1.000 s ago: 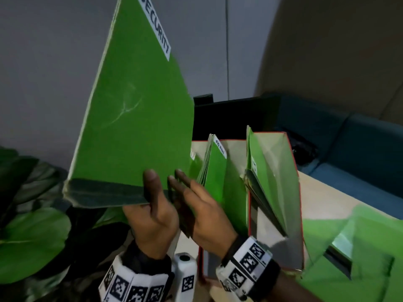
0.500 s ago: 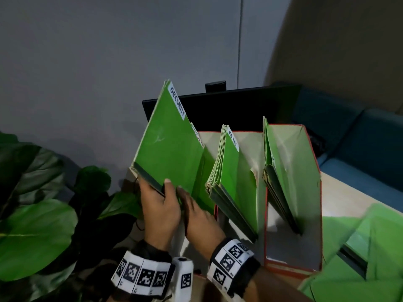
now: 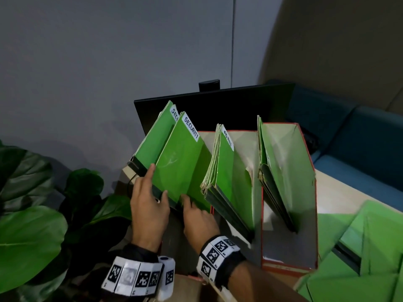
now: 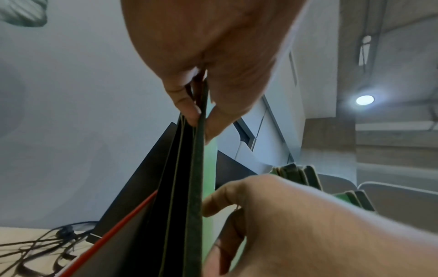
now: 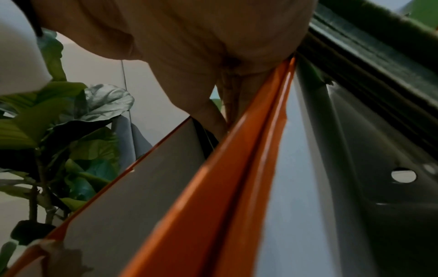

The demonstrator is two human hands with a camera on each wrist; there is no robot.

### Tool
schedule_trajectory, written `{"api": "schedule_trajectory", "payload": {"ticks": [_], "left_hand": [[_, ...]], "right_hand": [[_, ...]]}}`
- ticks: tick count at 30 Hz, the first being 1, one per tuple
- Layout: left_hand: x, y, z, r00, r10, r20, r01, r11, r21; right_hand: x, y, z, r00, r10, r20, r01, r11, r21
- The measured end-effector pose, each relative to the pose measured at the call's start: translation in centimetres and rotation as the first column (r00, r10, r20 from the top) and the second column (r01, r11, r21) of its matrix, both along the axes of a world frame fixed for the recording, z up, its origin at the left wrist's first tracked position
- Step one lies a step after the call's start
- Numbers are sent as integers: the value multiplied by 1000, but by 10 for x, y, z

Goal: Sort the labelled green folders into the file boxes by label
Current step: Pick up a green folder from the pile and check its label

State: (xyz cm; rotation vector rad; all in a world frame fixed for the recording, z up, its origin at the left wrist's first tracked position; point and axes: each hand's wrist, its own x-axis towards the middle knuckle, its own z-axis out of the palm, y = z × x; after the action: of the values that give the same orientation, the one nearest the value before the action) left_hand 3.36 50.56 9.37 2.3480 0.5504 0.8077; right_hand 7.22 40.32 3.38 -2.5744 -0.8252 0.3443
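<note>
A green folder labelled SECURITY [image 3: 181,164] stands tilted in the leftmost red-edged file box [image 3: 211,211], in front of another SECURITY folder [image 3: 154,140]. My left hand [image 3: 156,186] pinches its dark spine edge [image 4: 199,131] between thumb and fingers, index finger stretched up along the edge. My right hand [image 3: 192,208] touches the folder's lower edge with its fingertips, the palm over the box's orange-red rim [image 5: 249,150]. The middle box [image 3: 261,192] holds a thick stack of green folders [image 3: 224,171]. The right box [image 3: 305,171] holds a few folders [image 3: 265,162].
A black monitor [image 3: 218,105] stands right behind the boxes. A large-leaved plant [image 3: 43,214] fills the left side. Loose green folders [image 3: 359,247] lie on the table at bottom right. A blue sofa [image 3: 349,138] is beyond. Cables [image 4: 35,243] lie left of the box.
The SECURITY folder came down from high in front of me into the leftmost box. Both hands moved down and forward with it.
</note>
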Motion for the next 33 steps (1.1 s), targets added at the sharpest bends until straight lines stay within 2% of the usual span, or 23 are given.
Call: {"api": "schedule_trajectory", "payload": {"ticks": [6,10,13,15,18,21,23,25,29,33], "left_hand": [[3,1,-11,996,28,-81,-20,995,97],[3,-4,-12,994,40,-103,-24,988,150],[5,-13,-6,996,-43,-77,50,995,88],[8,-21,0,996,-32,-80,36,998,47],[12,-49,14,998,-24,-58,29,996,81],[19,-97,23,970,-241,-4,241,969,55],[25,-133,21,916,-400,19,398,915,62],[31,-170,14,850,-527,13,525,849,65],[40,-240,-5,699,-714,-35,714,700,7],[40,-303,-33,519,-853,-57,850,522,-74]], "right_hand": [[3,0,1,995,34,-90,-37,999,-23],[-3,-15,2,953,121,-277,-92,989,116],[-6,-37,2,951,225,-212,-161,946,282],[-6,-56,8,955,270,-120,-207,902,380],[-5,-92,17,952,273,-140,-183,872,453],[-3,-138,22,987,140,-73,-80,840,537],[1,-171,22,1000,-14,0,12,808,590],[6,-206,18,986,-168,9,124,762,636],[7,-284,7,918,-396,11,313,744,591],[-10,-366,-11,785,-612,-100,584,675,451]]}}
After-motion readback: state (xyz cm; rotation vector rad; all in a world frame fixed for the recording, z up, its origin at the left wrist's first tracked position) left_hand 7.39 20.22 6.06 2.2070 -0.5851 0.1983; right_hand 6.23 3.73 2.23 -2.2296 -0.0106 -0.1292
